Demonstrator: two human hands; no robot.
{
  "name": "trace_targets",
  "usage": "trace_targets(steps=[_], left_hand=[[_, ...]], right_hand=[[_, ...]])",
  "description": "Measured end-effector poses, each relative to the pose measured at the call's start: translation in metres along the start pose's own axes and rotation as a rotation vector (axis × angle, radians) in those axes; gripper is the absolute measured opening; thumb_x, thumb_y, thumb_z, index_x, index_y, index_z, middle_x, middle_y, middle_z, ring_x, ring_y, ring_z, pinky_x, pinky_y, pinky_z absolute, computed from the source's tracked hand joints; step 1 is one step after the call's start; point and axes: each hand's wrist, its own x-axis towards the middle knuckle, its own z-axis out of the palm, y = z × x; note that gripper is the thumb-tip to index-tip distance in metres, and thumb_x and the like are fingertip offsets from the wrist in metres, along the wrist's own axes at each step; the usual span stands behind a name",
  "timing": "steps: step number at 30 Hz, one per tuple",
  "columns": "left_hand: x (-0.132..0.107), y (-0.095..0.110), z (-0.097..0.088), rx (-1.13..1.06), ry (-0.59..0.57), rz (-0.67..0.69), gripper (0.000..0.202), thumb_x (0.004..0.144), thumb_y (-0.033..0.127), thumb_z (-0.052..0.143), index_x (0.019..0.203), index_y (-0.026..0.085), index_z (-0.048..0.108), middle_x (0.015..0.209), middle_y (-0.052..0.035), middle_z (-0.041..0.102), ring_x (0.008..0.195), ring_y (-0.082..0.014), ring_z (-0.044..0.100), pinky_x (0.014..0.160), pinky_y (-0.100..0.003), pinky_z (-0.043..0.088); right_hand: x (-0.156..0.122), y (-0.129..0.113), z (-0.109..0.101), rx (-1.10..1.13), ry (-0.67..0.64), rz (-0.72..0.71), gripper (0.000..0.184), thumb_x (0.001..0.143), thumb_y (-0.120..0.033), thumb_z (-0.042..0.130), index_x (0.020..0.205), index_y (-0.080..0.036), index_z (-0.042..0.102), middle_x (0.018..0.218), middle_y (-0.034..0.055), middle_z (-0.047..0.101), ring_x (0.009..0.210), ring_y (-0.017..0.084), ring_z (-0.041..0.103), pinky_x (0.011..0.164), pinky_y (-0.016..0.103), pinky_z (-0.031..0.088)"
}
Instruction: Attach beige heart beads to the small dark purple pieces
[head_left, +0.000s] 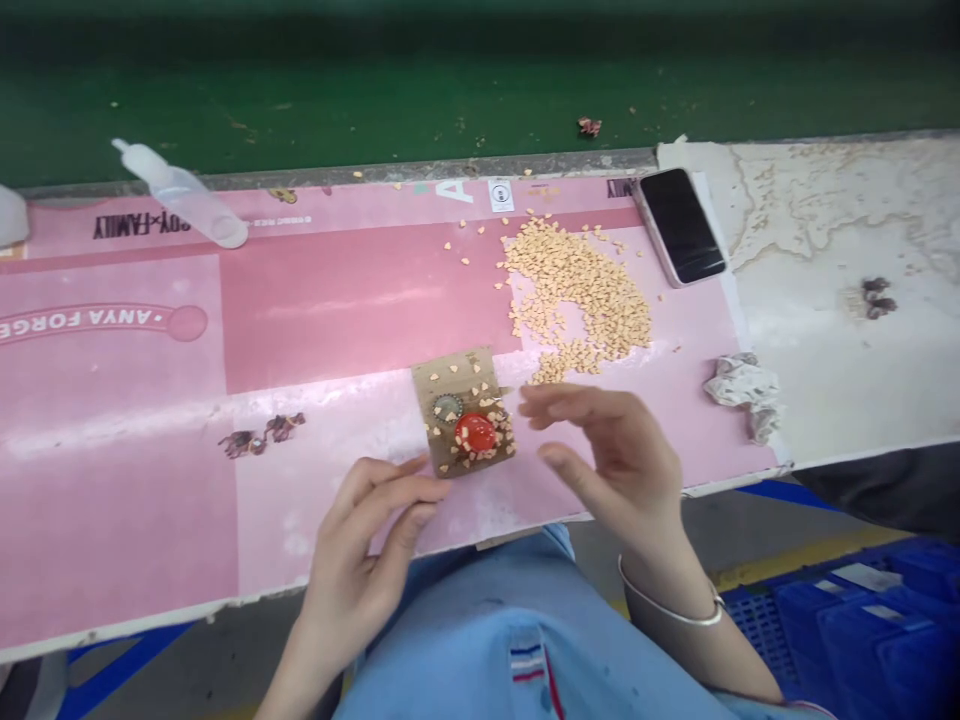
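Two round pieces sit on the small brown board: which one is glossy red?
The larger domed piece, nearest the right hand; the other, a smaller grey ridged disc, is dull and lies up and left of it.

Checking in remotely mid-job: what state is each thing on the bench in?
Left hand: beside board, holding nothing visible.
Right hand: raised, holding nothing visible.
Small brown board: flat, strewn with pieces.
Red dome: on board.
Phone: face up, screen dark.
Plastic squeeze bottle: on its side.
Cream heart-shaped pieces: loose heap.
Tissue: crumpled.
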Motion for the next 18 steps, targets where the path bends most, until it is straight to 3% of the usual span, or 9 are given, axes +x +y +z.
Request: trace_targets(steps=[3, 5, 8, 12, 14, 18], left_hand=[[0.011, -0.014, -0.018, 0.146, 0.054, -0.004, 0.022, 0.099, 0.013, 0.061, 0.104, 0.030, 0.075, 0.091, 0.0021, 0.064, 0.099, -0.0110, 0.074, 0.102, -0.021, 0.061], [0.025, -0.023, -0.035, 0.227, 0.133, 0.025, 0.016, 0.097, 0.017, 0.065, 0.098, 0.029, 0.076, 0.089, 0.0022, 0.065, 0.093, -0.0126, 0.075, 0.099, -0.025, 0.063], [0.061, -0.028, -0.059, 0.349, 0.256, 0.041, 0.007, 0.093, 0.029, 0.072, 0.094, 0.026, 0.078, 0.090, -0.0013, 0.070, 0.088, -0.0191, 0.074, 0.093, -0.038, 0.063], [0.144, -0.035, -0.068, 0.536, 0.213, -0.010, 0.026, 0.088, 0.042, 0.072, 0.098, 0.020, 0.082, 0.095, -0.0045, 0.078, 0.093, -0.0242, 0.072, 0.098, -0.048, 0.059], [0.196, -0.048, -0.063, 0.591, 0.170, -0.100, 0.028, 0.086, 0.036, 0.071, 0.103, 0.016, 0.081, 0.096, -0.0014, 0.079, 0.099, -0.0214, 0.072, 0.104, -0.046, 0.057], [0.287, -0.084, -0.050, 0.646, 0.225, -0.200, 0.038, 0.092, 0.035, 0.066, 0.116, 0.007, 0.076, 0.096, -0.0011, 0.077, 0.087, -0.0161, 0.067, 0.099, -0.043, 0.059]], right_hand=[[-0.007, 0.029, -0.033, -0.339, 0.159, 0.049, 0.014, 0.100, -0.030, 0.070, 0.114, -0.026, 0.067, 0.107, 0.0059, 0.079, 0.091, 0.021, 0.077, 0.079, 0.036, 0.066], [-0.014, 0.047, -0.051, -0.544, 0.150, 0.075, 0.011, 0.101, -0.033, 0.066, 0.109, -0.024, 0.068, 0.099, 0.0062, 0.078, 0.080, 0.021, 0.074, 0.070, 0.035, 0.064], [-0.022, 0.068, -0.062, -0.630, 0.131, 0.094, 0.012, 0.101, -0.035, 0.063, 0.102, -0.024, 0.067, 0.091, 0.0056, 0.076, 0.074, 0.021, 0.070, 0.065, 0.035, 0.062], [-0.023, 0.081, -0.055, -0.617, 0.171, 0.120, 0.007, 0.100, -0.029, 0.062, 0.103, -0.024, 0.067, 0.090, 0.0056, 0.075, 0.077, 0.022, 0.070, 0.070, 0.036, 0.060], [-0.019, 0.083, -0.053, -0.612, 0.192, 0.137, 0.006, 0.099, -0.028, 0.062, 0.103, -0.025, 0.066, 0.091, 0.0059, 0.075, 0.077, 0.022, 0.069, 0.070, 0.036, 0.059], [-0.010, 0.085, -0.055, -0.598, 0.212, 0.171, 0.006, 0.099, -0.029, 0.060, 0.099, -0.025, 0.064, 0.092, 0.0064, 0.075, 0.077, 0.023, 0.068, 0.069, 0.036, 0.057]])
